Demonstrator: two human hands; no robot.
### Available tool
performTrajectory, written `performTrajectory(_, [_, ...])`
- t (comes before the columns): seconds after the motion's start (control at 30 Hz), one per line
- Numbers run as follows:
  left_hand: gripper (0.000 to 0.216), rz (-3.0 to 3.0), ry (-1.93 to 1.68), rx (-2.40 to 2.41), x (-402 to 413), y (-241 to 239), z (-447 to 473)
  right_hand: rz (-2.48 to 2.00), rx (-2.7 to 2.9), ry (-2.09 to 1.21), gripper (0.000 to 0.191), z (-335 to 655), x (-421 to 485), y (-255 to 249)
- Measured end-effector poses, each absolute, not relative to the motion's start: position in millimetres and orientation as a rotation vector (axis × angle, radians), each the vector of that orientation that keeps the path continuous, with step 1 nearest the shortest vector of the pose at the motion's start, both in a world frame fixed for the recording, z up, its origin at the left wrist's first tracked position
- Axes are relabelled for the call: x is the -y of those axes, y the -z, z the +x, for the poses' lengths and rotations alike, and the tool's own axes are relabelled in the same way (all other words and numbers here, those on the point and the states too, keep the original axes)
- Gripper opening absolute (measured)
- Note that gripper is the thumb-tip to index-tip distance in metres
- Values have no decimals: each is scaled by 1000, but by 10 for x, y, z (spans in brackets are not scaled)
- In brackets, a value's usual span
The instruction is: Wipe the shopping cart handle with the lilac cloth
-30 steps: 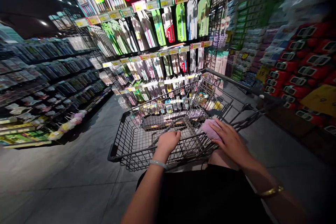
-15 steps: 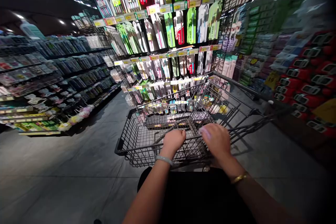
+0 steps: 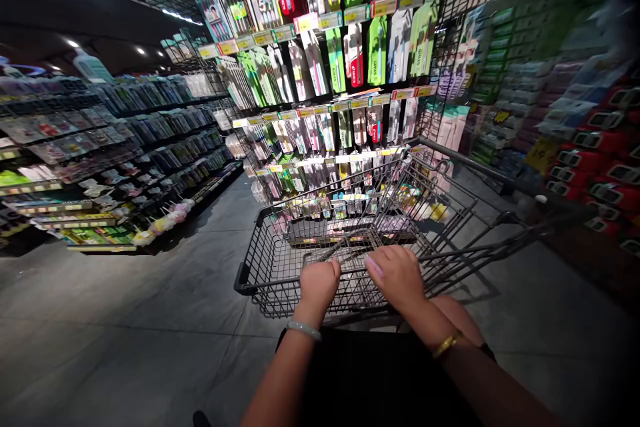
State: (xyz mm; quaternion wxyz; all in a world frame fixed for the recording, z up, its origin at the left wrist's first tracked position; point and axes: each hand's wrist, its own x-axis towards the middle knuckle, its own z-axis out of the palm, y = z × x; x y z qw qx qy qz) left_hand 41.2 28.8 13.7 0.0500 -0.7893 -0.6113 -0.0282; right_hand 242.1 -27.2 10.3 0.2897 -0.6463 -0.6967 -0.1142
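Observation:
A dark wire shopping cart [image 3: 265,233] stands in front of me in a shop aisle, and its basket looks bare. My left hand [image 3: 319,283] is a fist round the cart's near top wire; a pale bangle sits on that wrist. My right hand [image 3: 397,273] lies just to its right on the same edge. Its fingers curl over a small pale pink thing [image 3: 374,268], of which only a tip shows. A gold bangle is on the right wrist. My black clothing fills the bottom of the view.
A rack of hanging toothbrush packs [image 3: 350,47] with yellow price tags stands right behind the cart. Long shelves [image 3: 100,147] run along the left. Stacks of red packs [image 3: 600,167] line the right. Grey tiled floor [image 3: 125,320] lies open to the left.
My right hand slid left along the cart's edge with the pink thing, ending beside my left hand, and its fingers curled over it. The cart and view shifted slightly towards the rack.

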Motion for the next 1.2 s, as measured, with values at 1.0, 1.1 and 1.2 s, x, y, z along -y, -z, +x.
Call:
performTrajectory(1.0, [53,-2885,622,1387,-34,-158,805,-2278,1915,-135,56,2575,-33,-473])
performTrajectory(1.1, [53,-2894,756,1412,-39,-115,579,-2304,1981,-64,62,2521,-23,-370])
performTrajectory(1.2, [49,-2752,953,1483,62,10,547,-2263,2004,-60,61,2502,-48,-325])
